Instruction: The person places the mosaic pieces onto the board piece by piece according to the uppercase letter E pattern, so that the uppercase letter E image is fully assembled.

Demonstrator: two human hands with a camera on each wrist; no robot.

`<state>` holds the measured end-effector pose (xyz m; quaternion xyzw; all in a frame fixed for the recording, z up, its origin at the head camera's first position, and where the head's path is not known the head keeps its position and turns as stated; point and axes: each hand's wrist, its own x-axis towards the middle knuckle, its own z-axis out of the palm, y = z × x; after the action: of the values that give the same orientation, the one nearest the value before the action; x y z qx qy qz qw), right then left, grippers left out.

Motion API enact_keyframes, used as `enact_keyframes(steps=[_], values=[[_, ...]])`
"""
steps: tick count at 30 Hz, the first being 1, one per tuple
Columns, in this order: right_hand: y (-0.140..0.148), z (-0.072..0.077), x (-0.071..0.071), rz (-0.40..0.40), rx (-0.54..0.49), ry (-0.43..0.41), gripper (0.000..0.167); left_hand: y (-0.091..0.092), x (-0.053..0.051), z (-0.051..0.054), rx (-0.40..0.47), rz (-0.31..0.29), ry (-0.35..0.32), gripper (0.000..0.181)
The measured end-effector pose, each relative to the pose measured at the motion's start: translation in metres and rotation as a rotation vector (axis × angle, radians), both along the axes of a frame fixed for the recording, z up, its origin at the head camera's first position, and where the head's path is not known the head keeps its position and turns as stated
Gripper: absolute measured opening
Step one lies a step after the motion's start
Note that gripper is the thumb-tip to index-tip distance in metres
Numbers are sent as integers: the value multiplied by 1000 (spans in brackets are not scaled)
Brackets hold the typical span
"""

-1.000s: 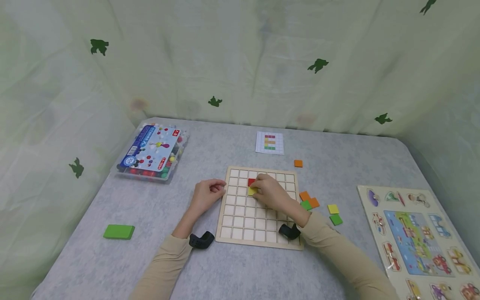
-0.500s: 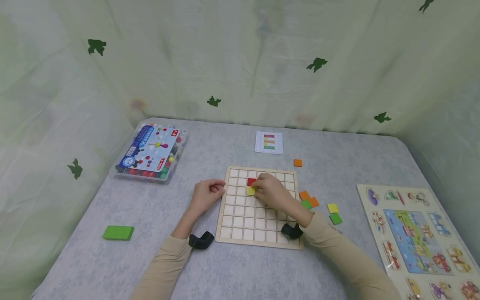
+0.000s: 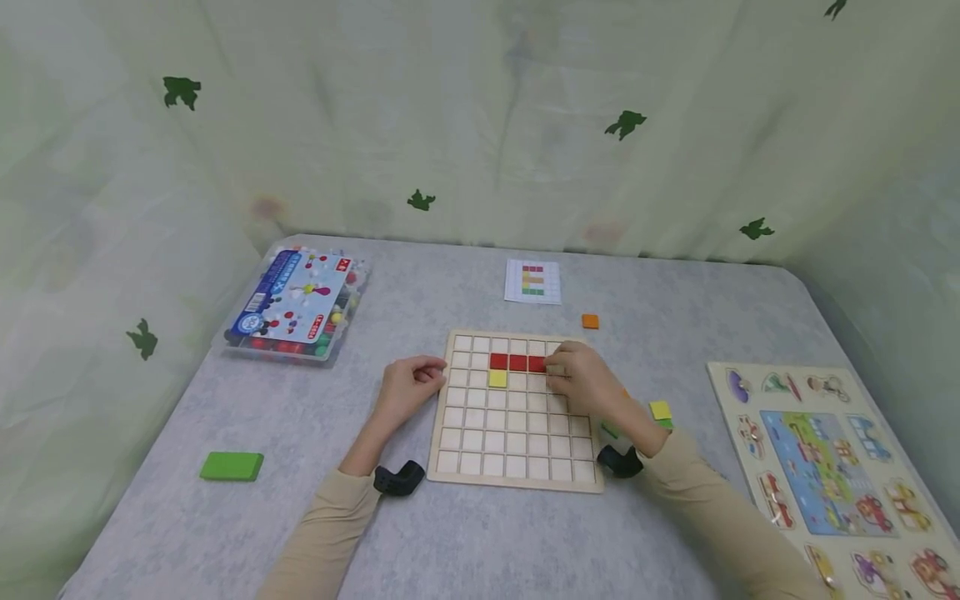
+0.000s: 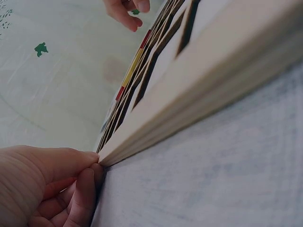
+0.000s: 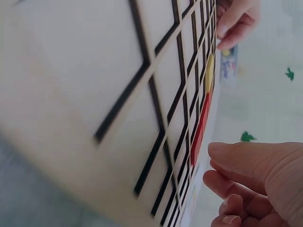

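On the gray table in front of you lies the wooden board. Your left hand pinches its left edge. Your right hand is over its right side, fingers loosely bent and holding nothing. Beside those fingers, three red tiles sit in a row on the board, with one yellow tile on your side of the leftmost.

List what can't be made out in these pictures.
Head view: green tile beside the grid board, mostly hidden by the right hand's wrist.
Head view: puzzle, lower end cut off by the bottom edge.
Head view: fine print on the box label, too small.
Left wrist view: right hand, cut off by the top edge.
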<state>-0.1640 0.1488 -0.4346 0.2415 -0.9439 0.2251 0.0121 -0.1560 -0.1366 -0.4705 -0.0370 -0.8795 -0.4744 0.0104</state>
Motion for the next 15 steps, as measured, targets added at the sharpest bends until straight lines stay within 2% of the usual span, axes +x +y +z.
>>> enact_keyframes(steps=[10, 15], values=[[38, -2, 5, -115, -29, -47, 22, -1, 0, 0, -2, -1, 5, 20], [52, -4, 8, -156, -27, -28, 22, -1, 0, 0, 1, 5, 12, 20]])
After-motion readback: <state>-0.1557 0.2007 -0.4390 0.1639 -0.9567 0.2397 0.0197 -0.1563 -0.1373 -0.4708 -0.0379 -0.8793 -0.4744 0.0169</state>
